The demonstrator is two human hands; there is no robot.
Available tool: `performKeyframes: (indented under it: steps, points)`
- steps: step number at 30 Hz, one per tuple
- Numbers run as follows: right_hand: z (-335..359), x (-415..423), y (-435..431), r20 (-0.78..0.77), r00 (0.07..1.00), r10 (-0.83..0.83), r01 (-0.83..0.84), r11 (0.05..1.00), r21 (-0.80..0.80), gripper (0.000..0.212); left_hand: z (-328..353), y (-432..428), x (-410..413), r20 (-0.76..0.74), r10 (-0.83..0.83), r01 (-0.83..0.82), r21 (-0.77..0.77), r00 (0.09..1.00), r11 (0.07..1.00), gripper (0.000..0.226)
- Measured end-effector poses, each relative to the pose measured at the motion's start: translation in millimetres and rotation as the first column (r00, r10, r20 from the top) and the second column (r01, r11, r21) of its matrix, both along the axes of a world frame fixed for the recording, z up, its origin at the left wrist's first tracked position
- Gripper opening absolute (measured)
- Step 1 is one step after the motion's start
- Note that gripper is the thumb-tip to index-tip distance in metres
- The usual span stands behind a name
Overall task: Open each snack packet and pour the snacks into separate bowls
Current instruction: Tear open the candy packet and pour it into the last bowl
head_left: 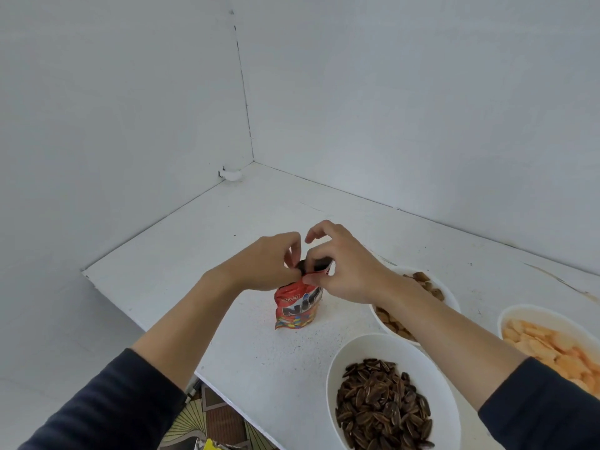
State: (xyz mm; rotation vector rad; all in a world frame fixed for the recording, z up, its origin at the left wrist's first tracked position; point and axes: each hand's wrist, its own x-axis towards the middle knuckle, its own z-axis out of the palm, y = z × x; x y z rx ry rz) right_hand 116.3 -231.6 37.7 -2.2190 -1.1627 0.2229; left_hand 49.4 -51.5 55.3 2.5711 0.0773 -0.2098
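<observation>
Notes off my head feed. Red snack packet point(295, 308) stands upright on the white table point(227, 238), mid-scene, left of the bowls, its base on the surface.

Both hands meet at its top edge. Left hand point(266, 266) pinches the top between thumb and forefinger. Right hand point(341, 271) pinches the same edge just beside it, remaining fingers arched loosely above. I cannot tell whether the seal is torn yet.

Three white bowls sit to the right. The near bowl point(331, 378) holds dark striped seeds point(383, 407). The far bowl point(449, 293), partly hidden under the right forearm, holds brown pieces point(393, 323). The right bowl point(532, 308), at the frame edge, holds pale orange pieces point(545, 349).

Both forearms wear dark sleeves pushed up.
</observation>
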Motion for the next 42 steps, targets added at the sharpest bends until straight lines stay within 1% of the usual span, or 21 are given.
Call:
performKeyframes:
  steps: [1,3,6,8,10,13,15,17,20,21,23,25,28,30,32,35,37,39,41,42]
  points:
    - [1,-2,0,0.009,1.000,0.008,-0.008,1.000,0.002,0.010,0,-2,1,-0.002,0.005,-0.005,0.008,1.000,1.000,0.019]
    - [3,-3,-2,0.020,0.999,0.032,-0.032,0.999,-0.014,0.013,2,1,2,0.025,0.035,-0.035,0.030,0.999,0.999,0.020]
    - [8,-2,-11,-0.014,0.995,0.095,-0.096,0.992,-0.084,0.018,6,13,3,0.103,0.143,-0.148,0.049,0.984,0.988,0.021]
    - [11,-1,-16,-0.032,0.994,0.109,-0.112,0.987,-0.119,0.018,2,15,3,0.122,0.218,-0.219,-0.006,0.968,0.976,0.019]
    - [11,-1,-16,-0.002,0.994,0.108,-0.107,0.985,-0.137,0.019,-4,10,2,0.141,0.250,-0.245,-0.056,0.958,0.968,0.017]
    - [9,-5,-12,0.035,0.995,0.093,-0.087,0.984,-0.155,0.026,-12,0,2,0.128,0.208,-0.192,-0.129,0.970,0.973,0.015]
    - [6,-7,-10,0.045,0.997,0.070,-0.064,0.991,-0.120,0.026,-15,-4,4,0.067,0.156,-0.142,-0.176,0.985,0.974,0.014]
    - [2,-6,-9,0.067,0.996,0.054,-0.049,0.996,-0.074,0.020,-18,-3,4,0.050,0.145,-0.134,-0.181,0.988,0.974,0.015]
    - [-1,-5,-10,0.041,0.995,0.091,-0.089,0.995,-0.050,0.019,-22,2,4,0.145,0.197,-0.193,-0.038,0.970,0.980,0.020]
    - [-1,-6,-10,0.017,0.995,0.098,-0.098,0.995,-0.037,0.020,-24,4,5,0.166,0.219,-0.218,-0.025,0.961,0.976,0.019]
    - [-1,-5,-10,0.002,0.996,0.087,-0.087,0.996,-0.019,0.023,-24,4,7,0.159,0.249,-0.240,-0.078,0.955,0.968,0.013]
    - [0,-4,-11,0.030,0.997,0.064,-0.064,0.998,-0.006,0.022,-21,4,8,0.107,0.266,-0.243,-0.186,0.958,0.952,0.003]
    - [1,-4,-13,0.055,0.998,0.025,-0.031,0.994,0.104,0.016,-12,3,4,0.079,0.275,-0.226,-0.381,0.958,0.897,0.021]
    - [3,-3,-13,0.041,0.999,0.003,-0.012,0.978,0.208,0.014,-5,-1,-1,0.108,0.276,-0.195,-0.471,0.955,0.860,0.032]
    - [5,-1,-12,0.026,1.000,-0.018,0.010,0.956,0.292,0.014,-1,-7,-5,0.138,0.263,-0.150,-0.541,0.955,0.828,0.039]
    - [12,3,-10,0.038,0.996,-0.080,0.060,0.926,0.373,0.012,1,-15,-10,0.175,0.215,-0.079,-0.571,0.961,0.817,0.042]
    - [18,8,-10,0.064,0.986,-0.157,0.114,0.895,0.432,0.018,1,-18,-12,0.184,0.166,-0.028,-0.584,0.969,0.811,0.041]
    - [26,13,-11,0.072,0.968,-0.239,0.175,0.857,0.485,0.024,0,-21,-14,0.168,0.115,0.006,-0.587,0.979,0.809,0.046]
    - [36,17,-14,0.063,0.951,-0.302,0.223,0.816,0.534,0.026,-6,-23,-15,0.158,0.057,0.046,-0.582,0.986,0.812,0.052]
    - [40,19,-15,0.044,0.946,-0.321,0.244,0.797,0.553,0.027,-9,-24,-16,0.156,0.044,0.056,-0.581,0.987,0.812,0.051]
